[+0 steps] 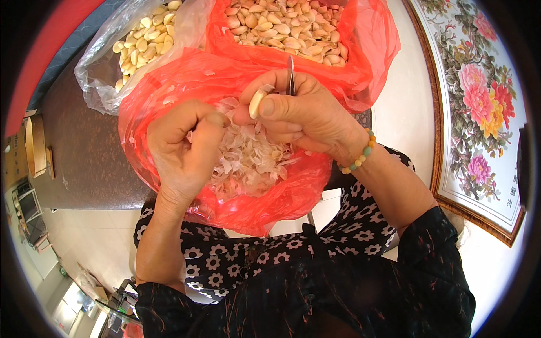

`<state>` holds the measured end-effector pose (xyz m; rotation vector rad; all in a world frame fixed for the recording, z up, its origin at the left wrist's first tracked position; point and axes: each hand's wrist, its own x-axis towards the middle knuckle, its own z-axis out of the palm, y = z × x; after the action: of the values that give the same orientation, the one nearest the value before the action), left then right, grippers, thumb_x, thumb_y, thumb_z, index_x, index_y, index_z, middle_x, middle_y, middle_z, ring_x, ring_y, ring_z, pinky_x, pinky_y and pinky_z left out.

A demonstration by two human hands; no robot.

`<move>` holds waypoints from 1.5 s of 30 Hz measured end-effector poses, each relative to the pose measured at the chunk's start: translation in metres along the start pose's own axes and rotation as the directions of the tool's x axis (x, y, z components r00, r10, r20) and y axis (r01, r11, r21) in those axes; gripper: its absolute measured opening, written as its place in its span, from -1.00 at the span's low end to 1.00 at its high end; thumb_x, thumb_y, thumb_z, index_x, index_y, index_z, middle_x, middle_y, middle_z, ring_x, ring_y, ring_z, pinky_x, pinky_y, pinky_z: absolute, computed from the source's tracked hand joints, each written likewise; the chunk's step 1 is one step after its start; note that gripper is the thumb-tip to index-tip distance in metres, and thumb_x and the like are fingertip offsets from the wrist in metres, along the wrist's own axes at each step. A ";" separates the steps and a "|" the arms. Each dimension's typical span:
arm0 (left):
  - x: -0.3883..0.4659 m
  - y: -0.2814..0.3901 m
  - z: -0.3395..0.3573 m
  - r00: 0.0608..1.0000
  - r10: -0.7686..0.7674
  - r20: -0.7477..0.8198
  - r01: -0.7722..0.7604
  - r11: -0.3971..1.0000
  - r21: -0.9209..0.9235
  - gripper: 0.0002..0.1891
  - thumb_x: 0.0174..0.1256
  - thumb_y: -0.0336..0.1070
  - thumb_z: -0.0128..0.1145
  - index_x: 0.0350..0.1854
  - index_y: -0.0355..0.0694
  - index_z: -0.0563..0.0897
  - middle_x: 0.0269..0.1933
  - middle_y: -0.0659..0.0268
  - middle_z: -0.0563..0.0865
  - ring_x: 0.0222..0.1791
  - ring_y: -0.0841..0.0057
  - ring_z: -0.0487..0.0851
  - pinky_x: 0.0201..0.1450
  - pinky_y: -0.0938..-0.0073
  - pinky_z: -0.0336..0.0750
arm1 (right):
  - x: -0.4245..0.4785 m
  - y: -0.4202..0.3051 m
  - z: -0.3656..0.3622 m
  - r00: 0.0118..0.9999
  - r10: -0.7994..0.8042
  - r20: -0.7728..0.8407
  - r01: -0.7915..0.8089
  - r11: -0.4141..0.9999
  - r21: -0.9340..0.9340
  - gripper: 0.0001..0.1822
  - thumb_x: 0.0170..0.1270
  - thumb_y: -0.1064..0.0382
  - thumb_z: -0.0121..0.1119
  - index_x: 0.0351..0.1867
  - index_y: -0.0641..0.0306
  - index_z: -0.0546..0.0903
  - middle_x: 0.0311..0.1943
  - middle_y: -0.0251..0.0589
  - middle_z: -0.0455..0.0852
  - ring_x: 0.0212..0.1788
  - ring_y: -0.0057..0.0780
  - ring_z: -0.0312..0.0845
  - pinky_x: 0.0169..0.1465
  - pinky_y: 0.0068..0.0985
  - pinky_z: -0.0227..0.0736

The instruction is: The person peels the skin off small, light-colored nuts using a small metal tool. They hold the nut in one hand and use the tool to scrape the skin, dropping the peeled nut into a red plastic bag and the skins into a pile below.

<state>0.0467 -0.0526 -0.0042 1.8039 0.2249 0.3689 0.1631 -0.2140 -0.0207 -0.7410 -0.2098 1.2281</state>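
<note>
My right hand [310, 112] pinches a pale garlic clove [256, 102] between thumb and forefinger, with a bit of skin at the clove's top. The same hand also grips a small knife [290, 76], its narrow blade pointing away from me and its handle hidden in the fingers. Just left of the clove is my left hand [186, 141], its fingers curled and thumb closed against them. Nothing shows in that grip. Beneath both hands, a red plastic bag [169, 91] lies spread around a heap of papery garlic skins [253, 160].
Unpeeled garlic cloves [291, 27] fill another red bag [372, 50] at the far side. Peeled cloves [146, 40] sit in a clear plastic bag [95, 82] at far left. The bags rest on a dark speckled table [84, 156]. A framed flower picture [477, 105] stands at right.
</note>
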 end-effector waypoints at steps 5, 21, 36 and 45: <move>0.003 -0.008 0.000 0.995 0.072 -0.073 -0.064 0.992 0.106 -0.92 0.19 -0.62 0.08 -0.35 -0.34 0.60 -0.44 0.40 0.58 -0.46 0.75 0.46 -0.42 0.70 0.34 | -0.001 -0.002 0.007 0.998 -0.012 -0.062 0.005 0.992 -0.126 -0.76 0.23 0.29 0.28 -0.10 0.33 0.64 -0.43 -0.34 0.67 -0.64 -0.82 0.26 -0.63 -0.78 0.10; 0.008 -0.010 0.006 0.952 0.302 0.038 -0.303 0.924 0.235 -0.87 0.09 -0.61 0.25 -0.31 -0.32 0.67 -0.31 0.28 0.63 -0.41 0.62 0.58 -0.39 0.65 0.45 | -0.001 0.002 0.009 0.968 -0.160 -0.195 0.043 0.866 -0.499 -0.75 0.19 0.30 0.29 -0.15 0.40 0.69 -0.43 -0.33 0.69 -0.48 -0.81 0.49 -0.45 -0.78 0.36; 0.012 -0.012 0.005 0.829 0.503 0.247 -0.558 0.702 0.443 -0.86 0.06 -0.58 0.22 -0.31 -0.32 0.60 -0.32 0.20 0.61 -0.44 0.36 0.63 -0.43 0.49 0.52 | 0.000 0.003 0.008 0.966 -0.092 -0.243 -0.061 0.829 -0.556 -0.81 0.14 0.33 0.26 -0.25 0.40 0.69 -0.52 -0.33 0.67 -0.59 -0.80 0.42 -0.55 -0.76 0.30; 0.012 -0.014 0.006 0.847 0.471 0.246 -0.530 0.714 0.457 -0.81 0.01 -0.62 0.18 -0.34 -0.26 0.53 -0.34 0.20 0.57 -0.43 0.26 0.61 -0.43 0.43 0.51 | 0.001 0.006 -0.002 0.983 0.046 -0.180 -0.105 0.935 -0.338 -0.80 0.17 0.33 0.27 -0.20 0.39 0.66 -0.53 -0.34 0.62 -0.67 -0.81 0.29 -0.62 -0.76 0.16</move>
<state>0.0610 -0.0503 -0.0180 2.4086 -0.2973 0.6348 0.1596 -0.2127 -0.0260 -1.1652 -0.2631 1.2075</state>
